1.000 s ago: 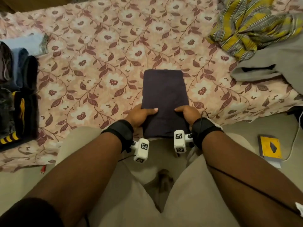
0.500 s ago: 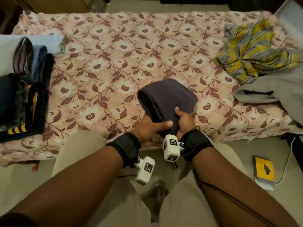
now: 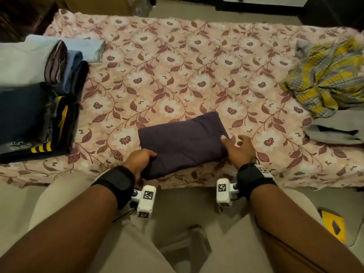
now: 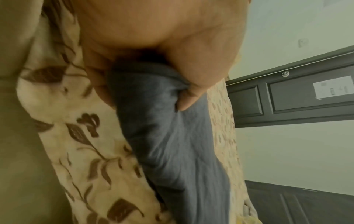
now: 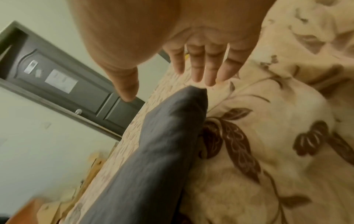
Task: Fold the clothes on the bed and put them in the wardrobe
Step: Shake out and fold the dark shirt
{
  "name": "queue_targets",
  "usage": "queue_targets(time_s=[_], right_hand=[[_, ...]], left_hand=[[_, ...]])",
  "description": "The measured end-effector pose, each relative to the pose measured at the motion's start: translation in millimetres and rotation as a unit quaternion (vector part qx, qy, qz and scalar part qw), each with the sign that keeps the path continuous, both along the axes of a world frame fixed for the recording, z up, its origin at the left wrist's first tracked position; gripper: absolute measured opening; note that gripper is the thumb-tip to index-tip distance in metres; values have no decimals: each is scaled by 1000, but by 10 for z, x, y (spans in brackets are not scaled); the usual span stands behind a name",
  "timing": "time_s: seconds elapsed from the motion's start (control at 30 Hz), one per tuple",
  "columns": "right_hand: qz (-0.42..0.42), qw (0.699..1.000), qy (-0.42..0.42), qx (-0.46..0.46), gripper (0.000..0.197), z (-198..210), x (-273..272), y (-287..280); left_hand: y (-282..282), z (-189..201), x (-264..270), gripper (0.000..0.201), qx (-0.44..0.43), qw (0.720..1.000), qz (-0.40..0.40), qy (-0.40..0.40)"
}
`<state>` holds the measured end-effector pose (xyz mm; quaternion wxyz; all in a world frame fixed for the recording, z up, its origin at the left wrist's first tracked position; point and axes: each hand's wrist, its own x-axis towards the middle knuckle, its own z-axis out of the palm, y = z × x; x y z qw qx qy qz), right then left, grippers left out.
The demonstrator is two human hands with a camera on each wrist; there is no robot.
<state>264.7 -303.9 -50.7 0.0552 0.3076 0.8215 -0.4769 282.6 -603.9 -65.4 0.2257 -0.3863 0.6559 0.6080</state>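
A folded dark purple-grey garment (image 3: 183,142) lies flat near the front edge of the floral bed (image 3: 177,62). My left hand (image 3: 140,161) grips its near left corner, thumb on top and fingers under the cloth (image 4: 168,136). My right hand (image 3: 237,147) hovers open at the garment's right edge, fingers spread and holding nothing; in the right wrist view the right hand's fingers (image 5: 203,66) are straight above the garment's folded end (image 5: 172,133).
Stacks of folded clothes (image 3: 37,95) fill the bed's left end. A crumpled yellow plaid garment (image 3: 325,79) and a grey garment (image 3: 338,127) lie at the right end. A yellow booklet (image 3: 332,227) lies on the floor at right. A dark door (image 5: 63,78) stands beyond the bed.
The garment was lifted and folded over half a second ago; it now lies flat, turned crosswise. My right hand has let go and opened. The left hand still grips it.
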Motion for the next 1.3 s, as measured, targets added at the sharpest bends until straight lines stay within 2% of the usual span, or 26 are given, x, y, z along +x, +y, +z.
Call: queue_targets(time_s=[0.07,0.17,0.2,0.3,0.33,0.37,0.4,0.43,0.47,0.53,0.57,0.63,0.67,0.7,0.73,0.77,0.83,0.87,0.93,1.0,1.07,1.1,1.17,1.23,1.3], right_hand=[[89,996,-22,10,84,-106,-95,-10],[104,990,-59,-68,58,-194,-245,-72],[77,989,-77,-103,58,-206,-295,-90],[43,979,-118,-162,81,-268,-389,-73],[52,978,-114,-165,71,-215,-396,-89],[70,979,-101,-164,51,-128,-376,-119],[84,981,-84,-156,31,-65,-341,-142],[100,983,-68,-137,20,-65,-313,-134],[126,987,-61,-83,18,-93,-294,-108],[168,981,-47,85,31,-189,-303,-54],[161,972,-25,170,42,-219,-312,-64],[174,945,106,254,59,-229,-323,-214],[222,920,172,272,64,-224,-330,-376],[293,890,196,288,68,-232,-329,-560],[366,865,171,298,72,-264,-321,-750],[420,849,114,299,75,-330,-324,-908],[453,842,17,293,77,-491,-395,-1038],[451,844,2,290,79,-566,-444,-1026],[451,842,3,297,86,-668,-525,-924],[452,836,-2,311,96,-664,-589,-803],[429,843,-45,322,116,-621,-680,-678],[412,849,-75,321,125,-611,-731,-606],[375,873,-108,294,136,-591,-837,-458],[343,893,-123,263,139,-579,-896,-303],[333,899,-124,256,137,-536,-879,-193]], left_hand=[[-148,-61,35,15,-32,999,-23,14],[-195,-136,70,26,-73,990,-88,87],[-175,-156,74,30,-89,985,-102,108],[-157,-216,-10,37,-159,967,-115,160],[-178,-217,-65,35,-189,961,-105,171],[-208,-207,-116,33,-217,955,-87,182],[-243,-206,-154,30,-240,950,-67,187],[-265,-198,-177,28,-256,947,-56,186],[-269,-195,-183,27,-266,946,-57,174],[-237,-191,-142,36,-292,938,-87,162],[-208,-155,-126,44,-334,916,-109,196],[-73,-47,-142,54,-415,826,-183,335],[37,-26,-186,54,-425,778,-241,396],[171,-28,-247,53,-419,742,-303,427],[320,-51,-308,52,-412,724,-356,424],[447,-114,-370,53,-405,723,-396,395],[589,-287,-497,55,-406,739,-442,306],[586,-381,-541,57,-415,738,-456,274],[501,-519,-587,65,-432,730,-460,262],[357,-561,-639,85,-447,743,-432,248],[190,-588,-696,108,-454,776,-396,189],[128,-599,-717,113,-450,794,-377,159],[71,-609,-740,111,-432,826,-340,124],[50,-620,-727,104,-432,839,-312,106],[9,-550,-733,100,-443,856,-259,69]])
